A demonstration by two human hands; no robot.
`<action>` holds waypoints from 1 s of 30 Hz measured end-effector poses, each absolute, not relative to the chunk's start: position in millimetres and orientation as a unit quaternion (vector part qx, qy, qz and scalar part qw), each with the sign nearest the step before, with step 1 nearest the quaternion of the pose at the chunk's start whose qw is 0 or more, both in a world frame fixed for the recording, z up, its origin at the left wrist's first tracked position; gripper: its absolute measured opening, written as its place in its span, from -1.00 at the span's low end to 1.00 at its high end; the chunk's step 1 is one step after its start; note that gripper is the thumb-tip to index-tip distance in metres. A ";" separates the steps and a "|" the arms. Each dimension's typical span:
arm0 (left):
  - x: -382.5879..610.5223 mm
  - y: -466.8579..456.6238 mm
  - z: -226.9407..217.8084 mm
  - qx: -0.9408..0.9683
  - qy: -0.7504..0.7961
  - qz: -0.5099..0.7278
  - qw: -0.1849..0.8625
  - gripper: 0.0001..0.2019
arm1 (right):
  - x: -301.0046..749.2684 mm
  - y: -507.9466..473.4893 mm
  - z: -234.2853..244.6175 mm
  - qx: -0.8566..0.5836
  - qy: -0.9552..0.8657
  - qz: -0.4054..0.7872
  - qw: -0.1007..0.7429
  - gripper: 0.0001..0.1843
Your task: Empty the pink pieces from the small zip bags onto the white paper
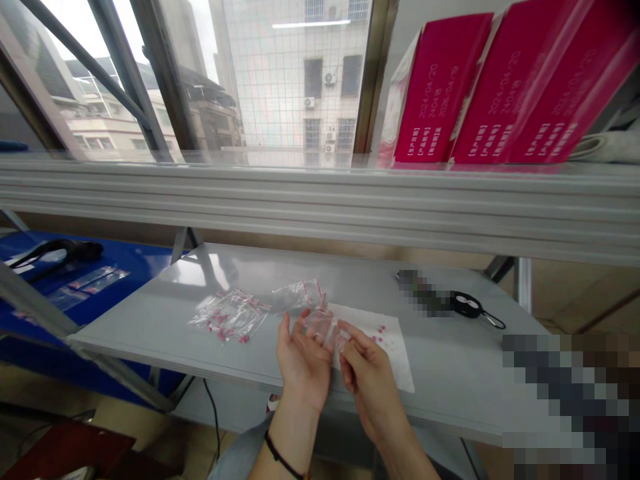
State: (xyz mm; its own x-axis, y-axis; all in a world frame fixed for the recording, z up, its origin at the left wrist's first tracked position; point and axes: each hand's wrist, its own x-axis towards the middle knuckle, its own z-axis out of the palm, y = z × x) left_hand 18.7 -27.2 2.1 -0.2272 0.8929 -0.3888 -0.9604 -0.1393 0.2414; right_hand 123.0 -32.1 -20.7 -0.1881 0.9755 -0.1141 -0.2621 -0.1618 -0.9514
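Observation:
A small clear zip bag (323,325) is spread between my hands above the table. Its right side is pinched by the thumb and fingers of my right hand (367,367). Palm up, my left hand (306,363) has its thumb out and its fingers apart, slightly bent, with the bag against the fingertips. Beneath the hands lies a white paper sheet (403,363). Small pink pieces (381,331) and some clear ones sit on it. Just beyond the bag is a stack of clear zip bags (300,293). Filled bags with pink pieces (227,320) are heaped to the left.
On the right of the grey table (150,333) lies a black badge reel (467,305) with a carabiner, beside a blurred-out item. A metal-edged shelf (300,207) crosses above, bearing magenta boxes (445,87). At left a blue table (135,263) holds more flat bags (100,280).

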 end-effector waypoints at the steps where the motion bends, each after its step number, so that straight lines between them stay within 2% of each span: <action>1: 18.9 -27.5 1.6 -0.075 0.223 0.750 0.619 -0.71 | 122.7 -32.2 -20.3 -0.415 -0.426 0.640 0.487 -0.42; 14: 18.2 -26.2 0.5 -0.062 0.243 0.744 0.619 -0.72 | 113.4 -35.4 -28.9 -0.421 -0.401 0.627 0.519 -0.44; 18: 18.8 -25.3 -0.2 -0.056 0.256 0.744 0.615 -0.73 | 117.3 -35.7 -25.2 -0.420 -0.354 0.613 0.568 -0.42; 22: 19.2 -25.3 0.3 -0.043 0.248 0.747 0.616 -0.75 | 121.2 -37.3 -21.0 -0.401 -0.387 0.641 0.528 -0.40; 30: 19.8 -24.7 0.2 -0.046 0.265 0.749 0.606 -0.77 | 120.9 -34.2 -26.1 -0.408 -0.383 0.631 0.537 -0.40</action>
State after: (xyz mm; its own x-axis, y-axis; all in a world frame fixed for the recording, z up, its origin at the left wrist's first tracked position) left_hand 19.8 -24.7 0.2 -0.2609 0.8834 -0.3893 -0.9317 -0.1249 0.3410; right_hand 120.9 -34.2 -26.1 -0.0897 0.9906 -0.1036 -0.3643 -0.1294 -0.9223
